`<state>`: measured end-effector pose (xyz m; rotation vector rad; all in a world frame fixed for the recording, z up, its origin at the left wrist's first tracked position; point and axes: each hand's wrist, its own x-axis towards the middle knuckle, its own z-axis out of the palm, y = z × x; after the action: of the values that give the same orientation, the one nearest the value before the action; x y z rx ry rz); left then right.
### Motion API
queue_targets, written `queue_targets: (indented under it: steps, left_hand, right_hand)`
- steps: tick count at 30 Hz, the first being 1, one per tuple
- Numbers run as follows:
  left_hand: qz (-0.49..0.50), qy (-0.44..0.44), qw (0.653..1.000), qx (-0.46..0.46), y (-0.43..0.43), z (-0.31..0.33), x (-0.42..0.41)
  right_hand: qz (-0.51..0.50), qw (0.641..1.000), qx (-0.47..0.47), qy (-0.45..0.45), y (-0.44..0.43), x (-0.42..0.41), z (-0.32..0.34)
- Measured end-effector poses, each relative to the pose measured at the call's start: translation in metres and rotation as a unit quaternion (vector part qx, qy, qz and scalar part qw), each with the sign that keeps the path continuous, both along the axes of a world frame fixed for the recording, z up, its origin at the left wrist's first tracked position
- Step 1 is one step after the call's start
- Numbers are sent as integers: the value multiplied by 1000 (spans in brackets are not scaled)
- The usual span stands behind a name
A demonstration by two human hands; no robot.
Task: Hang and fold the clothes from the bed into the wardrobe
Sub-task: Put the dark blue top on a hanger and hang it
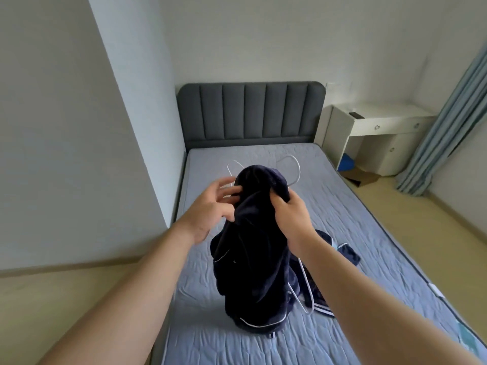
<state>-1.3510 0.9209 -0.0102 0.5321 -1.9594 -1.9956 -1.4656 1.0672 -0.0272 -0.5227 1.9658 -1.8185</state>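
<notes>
Gripped the garment [253,259] near its top with the right hand [292,214], fingers curled tight into the dark navy cloth, back of the hand toward the camera. Held it up over the bed [355,219], bunched and hanging long, lower end sagging onto the mattress. Showed white piping along the bottom hem and at a fold on the left side.

Spread the left hand [210,209] at the cloth's left edge, fingers loose and apart, clutching nothing. Pressed the thumb right against the fabric; fingertips up by the top bulge, touching or not, could not tell. Reached in with both bare forearms from the bottom corners.

Spotted white hanger [298,168] wire flat on the mattress behind the bundle, showing on both sides of its top; one piece or two, could not tell. Caught a second hanger [307,285] lower down, just right of the garment, lying across more navy clothes [349,252] with white stripes, crumpled on the mattress under the right forearm.

Picked out the grey padded headboard [250,111] at the far end. Noted a white desk [382,119] right of the bed, a small dark object on top, a box [365,177] and something blue on the floor beneath. Glimpsed a pale blue curtain [448,122] at the right edge.
</notes>
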Motion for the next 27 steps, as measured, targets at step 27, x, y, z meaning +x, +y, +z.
queue_targets:
  steps: [27]
  left_hand:
    - [-148,-27,987,63,-12,-23,-10]
  right_hand:
    - [-57,998,-26,-27,32,-69,24]
